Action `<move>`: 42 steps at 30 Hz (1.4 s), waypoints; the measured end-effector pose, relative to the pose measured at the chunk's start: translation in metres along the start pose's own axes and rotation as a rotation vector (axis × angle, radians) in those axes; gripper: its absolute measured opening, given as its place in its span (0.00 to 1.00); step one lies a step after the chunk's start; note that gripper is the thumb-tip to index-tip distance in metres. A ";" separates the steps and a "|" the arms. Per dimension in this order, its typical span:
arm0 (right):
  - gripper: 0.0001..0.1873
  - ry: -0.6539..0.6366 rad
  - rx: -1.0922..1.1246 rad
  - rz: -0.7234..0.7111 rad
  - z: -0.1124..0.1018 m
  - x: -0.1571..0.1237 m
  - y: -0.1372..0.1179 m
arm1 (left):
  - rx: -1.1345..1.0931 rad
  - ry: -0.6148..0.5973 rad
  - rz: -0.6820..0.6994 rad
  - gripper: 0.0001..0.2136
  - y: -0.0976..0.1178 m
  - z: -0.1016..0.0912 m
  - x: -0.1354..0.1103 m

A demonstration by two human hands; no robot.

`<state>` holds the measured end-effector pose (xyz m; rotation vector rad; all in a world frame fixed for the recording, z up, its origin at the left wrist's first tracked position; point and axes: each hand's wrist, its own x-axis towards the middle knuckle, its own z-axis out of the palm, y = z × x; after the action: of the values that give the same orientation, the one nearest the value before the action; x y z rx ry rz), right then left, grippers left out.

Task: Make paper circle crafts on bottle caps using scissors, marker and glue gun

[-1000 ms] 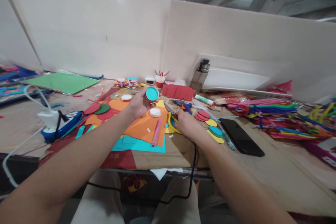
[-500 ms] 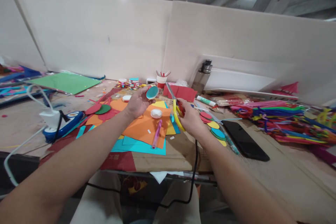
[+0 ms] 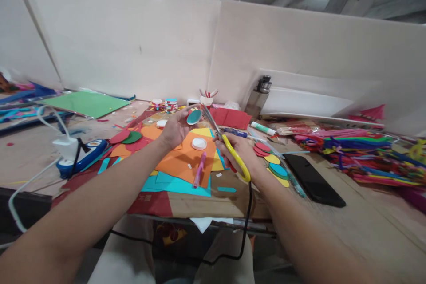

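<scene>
My left hand (image 3: pixel 175 130) is closed around a small round paper cup (image 3: pixel 194 116), tilted so its teal disc end faces me. In my right hand (image 3: pixel 240 150) is a pair of scissors (image 3: pixel 237 157) with a yellow and red handle. Their blades point up and left, with the tips close beside the cup; I cannot tell whether they touch it. Below the hands, a white round lid-like piece (image 3: pixel 199 143) and a pink pen (image 3: pixel 199 170) lie on orange paper (image 3: pixel 181 164). A small blue paper strip (image 3: pixel 226 189) rests on the cardboard.
Coloured paper discs (image 3: pixel 277 169) and a black phone (image 3: pixel 313 179) lie to the right, with pipe cleaners (image 3: pixel 359 151) beyond. A glue stick (image 3: pixel 262 128), red paper (image 3: pixel 233 118) and a bottle (image 3: pixel 258 97) stand or lie behind. At left is a blue power strip (image 3: pixel 83 159). A black cable (image 3: pixel 249 213) hangs over the front edge.
My right hand has turned, bringing the scissor blades left toward the cup and the handle lower right. The blue strip, earlier in mid-air by the scissors, now lies on the cardboard.
</scene>
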<state>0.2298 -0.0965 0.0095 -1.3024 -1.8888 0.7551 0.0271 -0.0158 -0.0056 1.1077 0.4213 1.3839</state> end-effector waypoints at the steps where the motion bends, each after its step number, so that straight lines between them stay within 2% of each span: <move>1: 0.15 -0.022 -0.016 0.013 0.000 -0.002 -0.003 | 0.015 0.006 0.009 0.23 0.000 0.000 0.000; 7: 0.14 -0.128 -0.102 0.055 -0.005 -0.004 -0.011 | 0.084 -0.012 0.048 0.23 -0.002 0.003 0.000; 16: 0.17 -0.126 -0.040 0.077 -0.001 -0.006 -0.011 | 0.176 -0.062 0.045 0.24 -0.005 0.005 -0.001; 28: 0.17 -0.105 -0.070 0.028 0.001 -0.005 -0.007 | 0.203 -0.109 0.052 0.22 -0.011 -0.002 0.002; 37: 0.17 -0.089 -0.060 0.027 0.001 -0.007 -0.011 | 0.205 -0.125 0.043 0.23 -0.011 -0.001 0.000; 42: 0.17 -0.092 -0.059 0.028 0.001 -0.006 -0.009 | 0.218 -0.094 0.054 0.23 -0.010 -0.001 0.001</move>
<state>0.2255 -0.1049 0.0142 -1.3540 -1.9827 0.7912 0.0324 -0.0124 -0.0140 1.3654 0.4856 1.3502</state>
